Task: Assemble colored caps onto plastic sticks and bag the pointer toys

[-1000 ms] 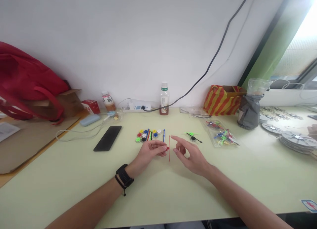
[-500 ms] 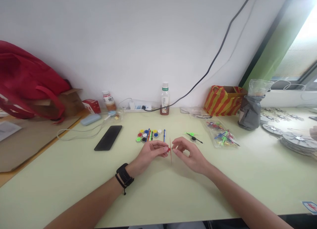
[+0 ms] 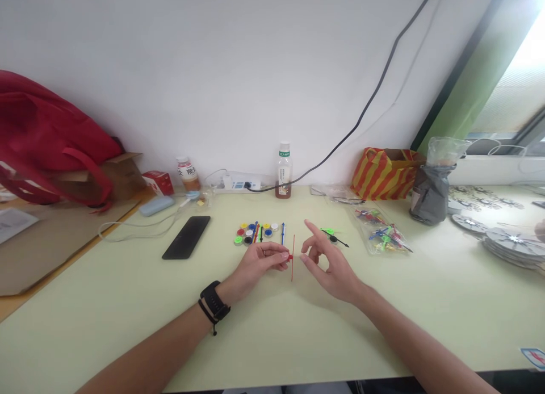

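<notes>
My left hand [image 3: 259,263] pinches a small red hub that carries a thin red needle [image 3: 293,258], held upright just above the pale green table [image 3: 128,303]. My right hand [image 3: 327,263] hovers right beside the needle with its forefinger stretched out and the other fingers curled, holding nothing. Behind the hands lies a cluster of small coloured caps and needles [image 3: 255,233]. A green and black needle piece [image 3: 332,236] lies to the right of them.
A black phone [image 3: 186,237] lies at the left, with a clear bag of coloured needles [image 3: 381,230] at the right. Bottles [image 3: 283,170], a power strip [image 3: 238,184], a striped bag [image 3: 383,170] and a red bag [image 3: 46,144] line the back.
My right hand touched the red needle half a second ago, then drew back slightly and raised its forefinger. My left hand has held the needle still throughout.
</notes>
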`<state>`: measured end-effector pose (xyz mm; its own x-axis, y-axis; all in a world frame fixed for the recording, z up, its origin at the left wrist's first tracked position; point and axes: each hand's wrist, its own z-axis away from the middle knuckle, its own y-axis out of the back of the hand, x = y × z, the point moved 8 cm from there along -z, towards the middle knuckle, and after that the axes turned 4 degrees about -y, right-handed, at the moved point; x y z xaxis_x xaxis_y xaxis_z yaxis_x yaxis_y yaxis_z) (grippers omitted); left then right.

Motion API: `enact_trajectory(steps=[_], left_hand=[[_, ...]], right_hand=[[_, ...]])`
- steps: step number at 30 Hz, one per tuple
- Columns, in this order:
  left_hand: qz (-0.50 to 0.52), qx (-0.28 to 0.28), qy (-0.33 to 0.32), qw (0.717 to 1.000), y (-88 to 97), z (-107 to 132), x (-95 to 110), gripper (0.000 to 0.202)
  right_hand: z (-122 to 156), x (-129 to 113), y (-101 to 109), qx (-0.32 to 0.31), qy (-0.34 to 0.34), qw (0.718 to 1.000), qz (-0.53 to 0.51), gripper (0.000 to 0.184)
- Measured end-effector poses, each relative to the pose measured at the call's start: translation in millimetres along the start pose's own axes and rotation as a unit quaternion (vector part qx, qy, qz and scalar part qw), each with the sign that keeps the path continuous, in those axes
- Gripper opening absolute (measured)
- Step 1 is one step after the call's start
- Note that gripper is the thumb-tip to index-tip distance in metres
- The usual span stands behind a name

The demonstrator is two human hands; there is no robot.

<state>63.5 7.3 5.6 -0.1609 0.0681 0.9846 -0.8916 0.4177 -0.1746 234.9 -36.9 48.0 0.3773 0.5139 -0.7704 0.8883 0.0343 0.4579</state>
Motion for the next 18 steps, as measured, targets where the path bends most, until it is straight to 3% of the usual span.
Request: enact_trajectory(steps=[1,4,7,9,14,18], left_hand=[[0.002,0.002,0.003,1.0,0.1,0.2,-0.1,0.028],[0.006,-0.002,0.007,1.0,-1.8,0.8,1.3,0.029],[0.002,-0.01,0.002,1.0,-3.8,0.9,3.7,0.029],[-0.003,-0.011,-0.002,1.0,-4.1,0.8,4.5,0.029],[-0.011,-0.015,-0.006,1.0,-4.7,0.7,3.6,0.03],[-0.017,-0.023,-0.01,1.0,-6.0,0.4,3.4,0.03]], right_hand=[[0.4,0.0,0.5,0.003,-0.001,1.0,0.007,0.062],[-0.3,3.1,-9.1,-0.062,-0.025,0.997,0.048,0.026],[-1.5,8.7,-19.2,-0.131,-0.066,0.987,0.061,0.05],[-4.4,8.0,-15.9,-0.108,-0.077,0.991,0.033,0.048],[-5.8,0.0,-12.2,-0.068,-0.066,0.994,-0.052,0.012],[-3.7,1.8,-19.2,-0.091,-0.08,0.991,-0.063,0.014]])
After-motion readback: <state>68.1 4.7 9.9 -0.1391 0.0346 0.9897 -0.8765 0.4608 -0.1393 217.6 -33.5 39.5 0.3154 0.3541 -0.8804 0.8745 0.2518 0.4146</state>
